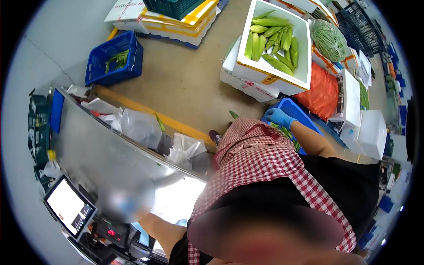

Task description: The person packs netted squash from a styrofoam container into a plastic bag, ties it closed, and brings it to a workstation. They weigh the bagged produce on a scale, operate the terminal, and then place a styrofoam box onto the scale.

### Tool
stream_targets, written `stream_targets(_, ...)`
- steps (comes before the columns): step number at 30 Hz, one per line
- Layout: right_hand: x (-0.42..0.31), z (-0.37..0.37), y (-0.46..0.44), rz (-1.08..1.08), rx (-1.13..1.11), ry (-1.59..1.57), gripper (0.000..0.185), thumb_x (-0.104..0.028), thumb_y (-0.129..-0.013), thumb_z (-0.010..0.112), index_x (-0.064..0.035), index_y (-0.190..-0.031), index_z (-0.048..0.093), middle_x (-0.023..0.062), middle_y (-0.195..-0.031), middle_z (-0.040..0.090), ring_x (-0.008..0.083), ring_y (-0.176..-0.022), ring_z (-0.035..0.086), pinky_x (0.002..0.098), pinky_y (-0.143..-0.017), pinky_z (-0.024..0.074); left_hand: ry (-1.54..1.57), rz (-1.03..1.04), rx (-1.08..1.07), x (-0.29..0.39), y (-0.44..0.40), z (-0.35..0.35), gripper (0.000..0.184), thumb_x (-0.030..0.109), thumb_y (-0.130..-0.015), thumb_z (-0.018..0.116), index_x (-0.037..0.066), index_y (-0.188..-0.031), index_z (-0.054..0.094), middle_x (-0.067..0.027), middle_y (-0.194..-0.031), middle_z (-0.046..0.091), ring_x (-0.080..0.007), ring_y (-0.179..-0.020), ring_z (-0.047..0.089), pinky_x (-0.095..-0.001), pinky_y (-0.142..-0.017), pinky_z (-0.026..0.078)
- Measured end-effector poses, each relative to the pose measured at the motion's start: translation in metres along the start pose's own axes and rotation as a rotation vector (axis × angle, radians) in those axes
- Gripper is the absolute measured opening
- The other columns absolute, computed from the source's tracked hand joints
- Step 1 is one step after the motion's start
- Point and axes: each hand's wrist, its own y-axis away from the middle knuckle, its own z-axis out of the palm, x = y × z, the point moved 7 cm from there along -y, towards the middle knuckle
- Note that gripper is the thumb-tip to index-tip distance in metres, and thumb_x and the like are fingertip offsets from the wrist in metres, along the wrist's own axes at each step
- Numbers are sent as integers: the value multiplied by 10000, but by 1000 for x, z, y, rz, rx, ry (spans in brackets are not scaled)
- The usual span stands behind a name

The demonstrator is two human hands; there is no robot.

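My right hand (281,118), in a blue glove, is over the near-left rim of a blue crate (309,120). Its fingers point left and look slightly bent and apart, with nothing visible in them. Green leafy pieces (289,134) lie in that crate, partly hidden by my arm and apron. My left hand (128,202) reaches over the metal counter (95,145), near the monitor (70,206) and a device with red digits (113,232). A round blur covers that hand, so its fingers and anything in them cannot be made out.
A white foam box (304,66) of green corn ears (274,37) stands on another box ahead. Beside it are a red mesh sack (320,92) and bundled green beans (329,39). A blue basket (136,59) with greens sits front left. Plastic bags (141,128) line the counter edge.
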Motion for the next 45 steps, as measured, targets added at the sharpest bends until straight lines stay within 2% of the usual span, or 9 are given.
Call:
stream_targets(7,5,-33,-42,90,-60,283,252,-252,-709,547,-70,-839,664,166,-880,631,311,-807,601,373,-748,467,-926,-128,208,26,80,-48,334,250,-920,350,80,-1156,515,-76,-1154,552,-188,-1003,540,-315,-833,440)
stream_targets(10,15,-66,-98,57,-100,523,271,-249,-705,579,-26,-841,650,169,-812,636,291,-718,612,369,-681,475,-1901,887,-122,-1,100,-3,266,266,-885,411,72,-973,569,-79,-996,546,-177,-905,510,-316,-819,419)
stream_targets(13,-12,-73,-144,-127,-152,591,287,-287,-711,553,-47,-825,662,155,-804,637,284,-724,612,377,-690,470,172,87,-78,13,156,94,209,258,-864,460,130,-702,489,30,-660,374,-120,-627,335,-270,-630,344)
stream_targets(15,-94,-105,-175,-110,-173,428,295,-309,-719,528,-54,-789,657,153,-791,636,297,-720,598,382,-707,457,278,-35,-547,13,191,181,205,267,-889,440,141,-749,521,36,-684,411,-109,-630,384,-264,-617,346)
stream_targets(18,-184,-118,-199,-189,-225,178,336,-344,-720,517,-30,-719,637,152,-740,627,294,-682,580,366,-703,444,236,-431,-940,111,326,327,297,288,-895,461,80,-1094,535,-32,-1011,564,-136,-928,518,-277,-801,392)
stream_targets(22,-282,-174,-234,-214,-191,35,324,-330,-732,554,-21,-684,638,141,-670,616,257,-662,578,334,-685,446,-280,-183,-1348,195,376,413,410,270,-866,517,47,-1210,494,-78,-1177,541,-168,-1080,497,-300,-912,357)
stream_targets(29,-287,-264,-296,-107,125,-484,324,-101,-767,587,41,-1057,565,74,-915,604,142,-794,567,247,-739,454,-544,-275,-1154,217,273,481,297,263,-836,557,61,-1051,599,-46,-931,632,-118,-803,586,-248,-701,448)
stream_targets(34,-279,-274,-327,8,255,-840,257,-104,-792,571,46,-1000,590,89,-892,612,148,-800,575,256,-723,462,-673,-202,-1260,284,222,617,284,280,-826,551,74,-1011,612,-25,-834,647,-103,-708,585,-211,-595,416)
stream_targets(45,-346,-275,-342,226,342,-807,201,-137,-783,568,25,-888,622,59,-787,613,124,-685,554,252,-668,453,-491,16,-1538,478,293,848,290,178,-854,539,-11,-1070,576,-79,-1000,612,-137,-897,584,-224,-783,449)
